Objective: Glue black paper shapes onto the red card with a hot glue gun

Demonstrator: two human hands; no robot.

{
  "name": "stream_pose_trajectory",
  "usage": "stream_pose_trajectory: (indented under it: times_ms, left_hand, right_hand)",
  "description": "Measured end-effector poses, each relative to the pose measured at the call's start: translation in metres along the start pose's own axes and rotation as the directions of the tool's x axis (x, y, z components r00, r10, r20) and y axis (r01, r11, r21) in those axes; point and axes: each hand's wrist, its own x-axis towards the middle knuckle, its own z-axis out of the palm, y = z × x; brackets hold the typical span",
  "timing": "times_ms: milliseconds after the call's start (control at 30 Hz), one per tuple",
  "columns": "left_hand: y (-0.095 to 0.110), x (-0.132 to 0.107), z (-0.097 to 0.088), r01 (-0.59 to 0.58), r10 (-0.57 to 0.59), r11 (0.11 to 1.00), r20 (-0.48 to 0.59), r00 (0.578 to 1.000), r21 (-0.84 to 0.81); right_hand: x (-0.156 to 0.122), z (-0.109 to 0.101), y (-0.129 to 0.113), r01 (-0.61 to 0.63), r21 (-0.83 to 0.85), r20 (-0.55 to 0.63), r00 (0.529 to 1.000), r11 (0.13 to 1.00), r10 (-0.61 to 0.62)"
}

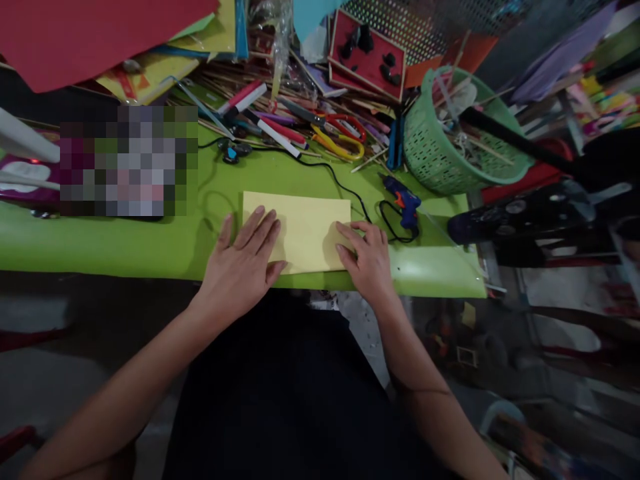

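A pale yellow sheet of paper [310, 230] lies on the green tabletop [165, 247], close to its front edge. It looks like a plain rectangle; whether it is folded I cannot tell. My left hand [243, 263] rests flat on the paper's left part, fingers stretched out and pointing away from me. At the right edge of the paper is my right hand [370, 257], its fingers slightly bent and touching the sheet, thumb apart from them. Neither hand grips anything.
A blue glue gun [407, 203] with a black cord lies right of the paper. Behind are scissors [345, 133], several markers [275, 133] and thin sticks. A green basket [440, 153] stands at the back right. Red paper [100, 33] hangs over the back left, above a blurred-out patch.
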Motion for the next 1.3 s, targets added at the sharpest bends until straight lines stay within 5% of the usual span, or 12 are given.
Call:
stream_pose_trajectory:
  times_ms: [267,433,533,600,700,1067,1300]
  left_hand:
    - [0.000,0.002,0.008,-0.142,0.145,0.987,0.038,0.989,-0.080]
    - [-0.001,0.002,0.011,-0.134,0.136,0.990,0.038,0.990,-0.051]
    - [-0.001,0.002,0.011,-0.139,0.142,0.989,0.047,0.989,-0.049]
    - [-0.002,0.002,0.011,-0.147,0.149,0.988,0.066,0.987,-0.040]
    - [-0.003,0.003,0.011,-0.146,0.149,0.989,0.090,0.985,-0.035]
    - [0.001,0.003,0.008,-0.134,0.138,0.989,0.066,0.988,-0.059]
    - [-0.016,0.018,0.005,-0.155,0.155,0.988,0.029,0.987,0.001]
  right_hand:
    - [0.001,0.000,-0.002,-0.026,-0.048,-0.005,1.000,0.999,0.026]
    - [-0.012,-0.010,-0.030,-0.077,-0.077,-0.111,0.991,0.994,0.068]
    - [-0.030,-0.007,-0.062,0.155,-0.029,0.012,0.988,0.987,-0.155]
    - [-0.042,0.002,-0.079,0.341,0.051,0.157,0.925,0.939,-0.345]
    - [-0.053,0.014,-0.089,0.362,0.074,0.228,0.901,0.929,-0.369]
    - [-0.086,-0.011,-0.015,0.083,-0.077,0.186,0.980,0.994,-0.068]
    - [-0.068,-0.010,-0.011,0.109,-0.093,0.138,0.986,0.990,-0.096]
